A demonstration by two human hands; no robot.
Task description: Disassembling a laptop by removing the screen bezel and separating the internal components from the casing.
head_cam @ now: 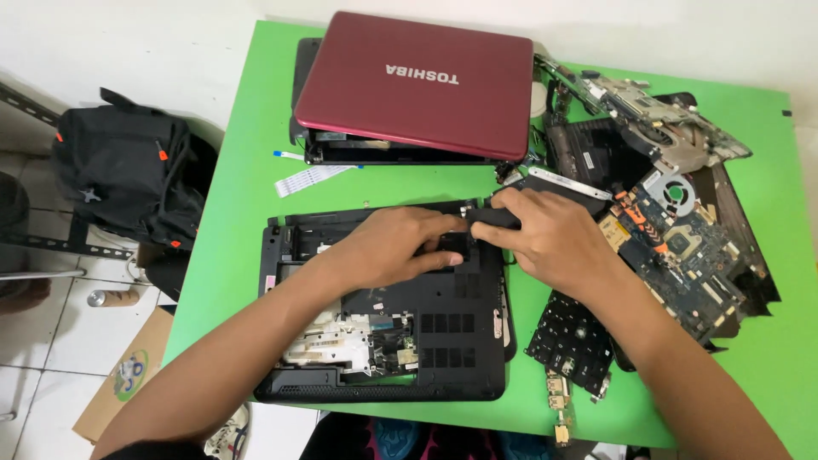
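Observation:
A black laptop base shell (pixel 443 341) lies opened on the green table (pixel 230 213), with bare inner parts showing at its lower left. My left hand (pixel 396 247) rests on the upper part of the shell, fingers curled over its inside near the top edge. My right hand (pixel 550 234) sits just to the right, and its fingers pinch a small black part (pixel 492 218) at the shell's top right corner. The two hands nearly touch there. What lies under my palms is hidden.
A dark red laptop lid (pixel 417 81) lies on another black base at the back. Circuit boards (pixel 682 247), a fan and a heat sink (pixel 656 115) are piled at the right. A black keyboard piece (pixel 571 341) lies below them. A white ribbon cable (pixel 311 177) and a black backpack (pixel 128 179) are at the left.

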